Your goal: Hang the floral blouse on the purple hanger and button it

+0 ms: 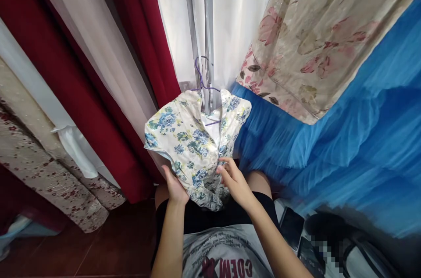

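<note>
A white short-sleeved blouse (194, 137) with blue and green flowers hangs in front of me on a thin purple hanger (201, 83). Its lower part reaches my lap, and the neckline is open at the top. My left hand (176, 188) holds the blouse's lower left side, thumb showing at the edge and the other fingers hidden by the fabric. At the front opening, the thumb and fingers of my right hand (233, 181) close on the blouse's edge. Whether a button is between them is too small to tell.
Red curtain-like cloth (144, 28) and patterned fabric (55, 181) hang at left. A beige floral garment (305, 50) and blue ruffled fabric (315, 146) hang at right. Grey strips (207, 15) hang behind the hanger. Dark objects (291, 225) lie at lower right.
</note>
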Tool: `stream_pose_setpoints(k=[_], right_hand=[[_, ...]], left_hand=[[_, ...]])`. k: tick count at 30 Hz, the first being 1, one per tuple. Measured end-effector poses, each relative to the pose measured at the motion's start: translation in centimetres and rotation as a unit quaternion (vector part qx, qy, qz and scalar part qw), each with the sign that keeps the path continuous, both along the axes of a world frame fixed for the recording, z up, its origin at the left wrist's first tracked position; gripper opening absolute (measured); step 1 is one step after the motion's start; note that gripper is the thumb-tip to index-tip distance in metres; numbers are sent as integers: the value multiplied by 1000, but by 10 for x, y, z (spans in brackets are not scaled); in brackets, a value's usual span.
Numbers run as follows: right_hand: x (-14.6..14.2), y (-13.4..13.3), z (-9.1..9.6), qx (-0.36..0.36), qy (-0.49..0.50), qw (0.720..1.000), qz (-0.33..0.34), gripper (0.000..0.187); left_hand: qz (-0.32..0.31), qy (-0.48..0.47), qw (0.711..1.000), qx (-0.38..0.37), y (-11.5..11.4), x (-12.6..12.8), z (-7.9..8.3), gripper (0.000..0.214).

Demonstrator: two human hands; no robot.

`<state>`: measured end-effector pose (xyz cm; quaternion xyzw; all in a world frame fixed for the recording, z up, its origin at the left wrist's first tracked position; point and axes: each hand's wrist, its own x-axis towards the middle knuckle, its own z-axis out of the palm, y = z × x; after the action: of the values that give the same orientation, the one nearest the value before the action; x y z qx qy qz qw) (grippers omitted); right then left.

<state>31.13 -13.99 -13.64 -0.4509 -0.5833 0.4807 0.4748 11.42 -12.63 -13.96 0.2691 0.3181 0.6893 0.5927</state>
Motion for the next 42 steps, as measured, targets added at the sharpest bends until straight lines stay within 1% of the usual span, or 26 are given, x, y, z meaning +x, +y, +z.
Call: stream_pose_setpoints(k=[1,3,5,7,10,12,13,14,15,16,17,18,19,20,21,22,23,24,25,26,29,32,34,37,40,42], right_hand=[[-3,10,4,12,-27,1000,5,39],[-10,26,11,26,-53,998,-1,34],[-16,37,17,35,-44,998,-20,31],[-20,42,21,39,-22,999,-14,32],[-19,44,23,32,17,999,26,32],[-14,42,22,27,46,998,23,31],[-10,39,22,24,60,998,15,32],[-7,36,22,19,73,997,7,33],[-4,32,21,13,84,996,1,34],[-1,28,20,5,91,996,-3,35],[0,23,20,-2,93,996,-4,35],[0,18,19,-9,91,996,-4,35],[-1,14,19,-14,85,996,-5,34],[-3,9,19,-18,79,997,-4,34],[-7,6,20,-21,70,997,-3,34],[-11,3,21,-23,62,998,1,34],[-15,1,23,-22,54,998,6,33],[-20,0,24,-20,49,998,13,33],[-23,0,26,-19,49,998,22,33],[-27,1,28,-19,52,998,33,33],[-31,10,38,-18,76,996,54,33],[-30,31,56,-14,87,995,53,36],[-29,51,74,-16,87,995,42,37],[-28,84,110,-5,99,995,26,33],[-30,111,147,25,127,992,8,27],[-32,123,164,44,156,987,-17,25]], left_hand=[[4,5,1000,-7,-2,-2,-1,71],[4,53,998,-22,-5,-6,2,73],[0,111,993,-28,-9,-4,6,76],[3,134,991,-25,-12,1,9,75],[14,130,991,-30,-10,4,4,68],[42,146,988,-33,-2,-3,-5,60],[74,163,983,-31,3,-9,-9,54],[128,183,974,-26,8,-15,-13,48],[200,207,958,-16,12,-22,-17,43],[282,231,931,-3,15,-28,-19,40],[359,255,898,14,16,-32,-21,38],[418,277,864,32,14,-32,-21,36],[445,303,841,53,10,-29,-20,32],[429,337,834,78,6,-23,-19,28],[375,376,841,106,0,-15,-17,25],[299,412,850,135,-4,-4,-14,22],[221,441,855,161,-8,6,-12,22],[161,462,854,179,-10,16,-9,23],[126,474,851,188,-11,25,-7,24],[118,480,848,190,-10,31,-5,22],[143,501,831,195,-2,38,-2,6],[148,528,807,221,4,35,-3,17],[142,548,793,223,5,33,-5,19],[140,584,772,208,3,38,-7,18],[133,614,752,201,3,52,-8,16],[114,640,732,202,3,64,-11,15]])
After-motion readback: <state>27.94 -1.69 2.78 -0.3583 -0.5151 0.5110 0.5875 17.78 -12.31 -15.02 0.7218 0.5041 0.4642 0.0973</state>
